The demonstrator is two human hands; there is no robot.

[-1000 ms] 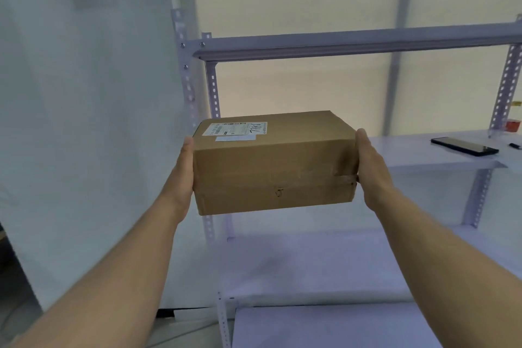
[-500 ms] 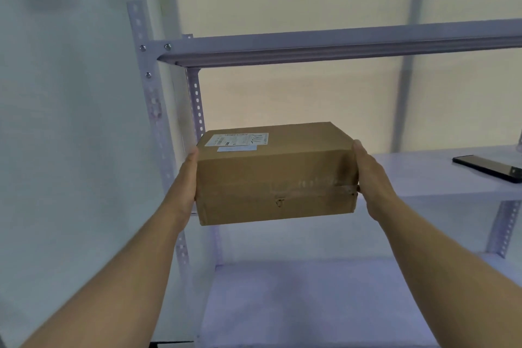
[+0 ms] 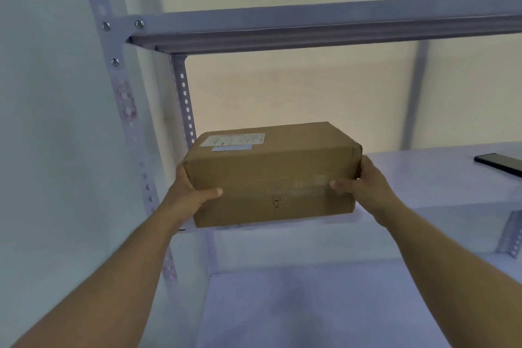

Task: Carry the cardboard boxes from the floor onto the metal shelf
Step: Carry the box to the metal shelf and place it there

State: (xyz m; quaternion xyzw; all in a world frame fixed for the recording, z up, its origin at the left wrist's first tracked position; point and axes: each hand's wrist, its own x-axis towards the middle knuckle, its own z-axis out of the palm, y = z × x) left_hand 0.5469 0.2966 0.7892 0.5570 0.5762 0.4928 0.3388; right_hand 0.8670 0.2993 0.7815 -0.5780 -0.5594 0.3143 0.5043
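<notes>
Plain brown cardboard box (image 3: 271,178) with white label (image 3: 236,139) — pale grey-white metal shelf (image 3: 423,175) — black phone (image 3: 498,164)

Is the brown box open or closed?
Closed. The cardboard box has flat, unbroken top and sides, with a label on top, and nothing inside shows.

Two bare forearms without sleeves, bare left hand (image 3: 188,195) and bare right hand (image 3: 370,183), short thumbnails, no rings, no watch
</notes>
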